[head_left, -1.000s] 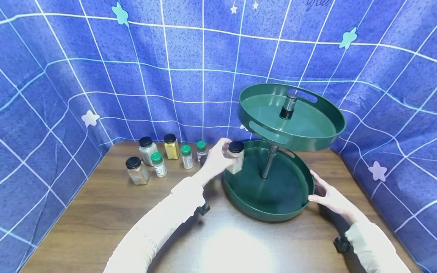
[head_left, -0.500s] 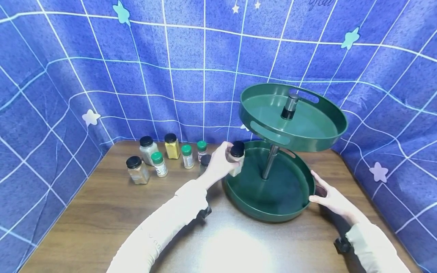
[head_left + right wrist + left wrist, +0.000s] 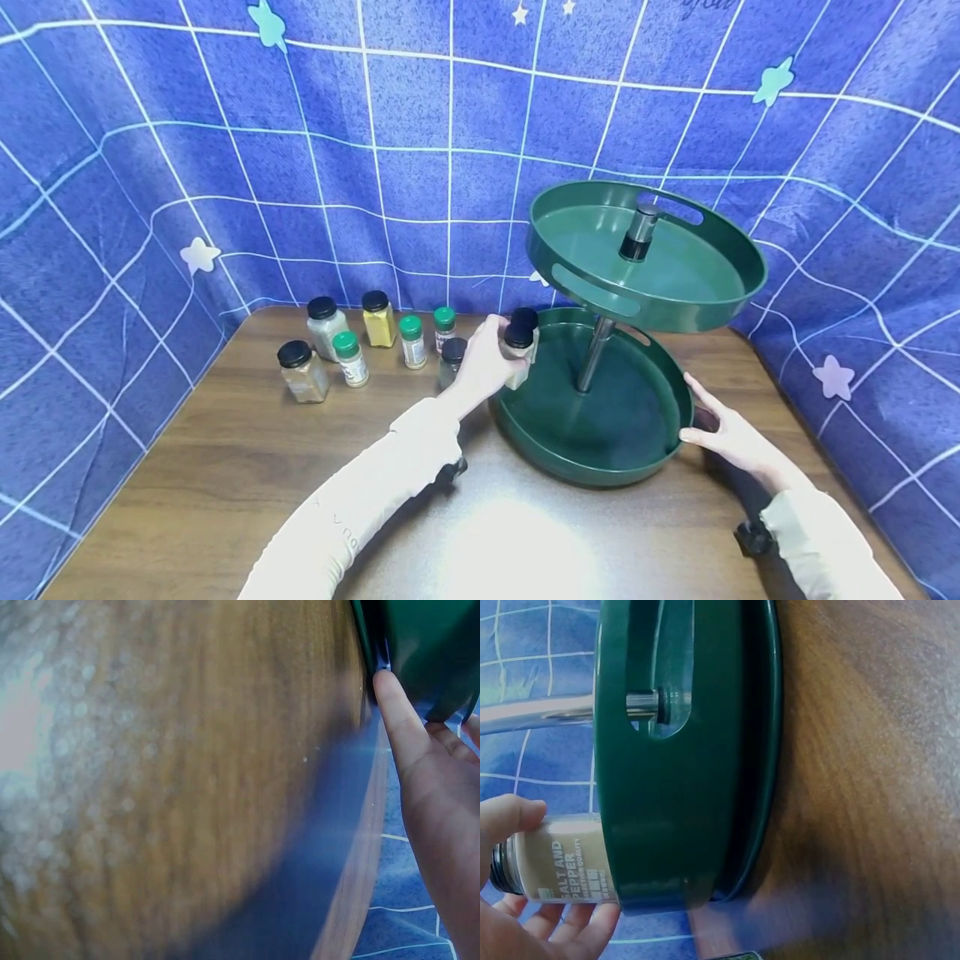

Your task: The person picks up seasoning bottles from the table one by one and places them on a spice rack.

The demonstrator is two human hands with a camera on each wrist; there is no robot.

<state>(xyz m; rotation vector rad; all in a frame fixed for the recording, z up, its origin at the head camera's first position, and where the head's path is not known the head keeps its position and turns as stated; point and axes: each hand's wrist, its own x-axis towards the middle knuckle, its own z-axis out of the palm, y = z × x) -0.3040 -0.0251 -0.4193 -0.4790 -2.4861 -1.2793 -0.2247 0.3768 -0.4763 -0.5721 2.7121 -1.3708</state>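
Note:
My left hand (image 3: 483, 358) grips a salt and pepper jar (image 3: 517, 354) with a black lid, over the left rim of the lower green tray (image 3: 592, 475). In the left wrist view the hand (image 3: 532, 922) has its thumb and fingers around the jar (image 3: 566, 859), whose base is hidden behind the tray wall (image 3: 667, 825). A second black lid (image 3: 525, 317) shows just behind the held jar; its body is mostly hidden. My right hand (image 3: 723, 433) rests against the tray's right side, thumb and fingers spread. In the right wrist view its thumb (image 3: 397, 712) lies straight, touching the tray (image 3: 431, 645).
The upper tray (image 3: 645, 292) sits on a metal post (image 3: 596, 354) above the lower one. On the wooden table (image 3: 225, 483), left of the hand, stand several spice jars: a brown one (image 3: 303, 379), a yellow one (image 3: 378, 321), green-lidded ones (image 3: 412, 342). A blue patterned cloth (image 3: 405, 192) hangs behind.
The held jar has come slightly toward me and lower, and a second black lid now shows behind it. The right hand keeps its place on the tray.

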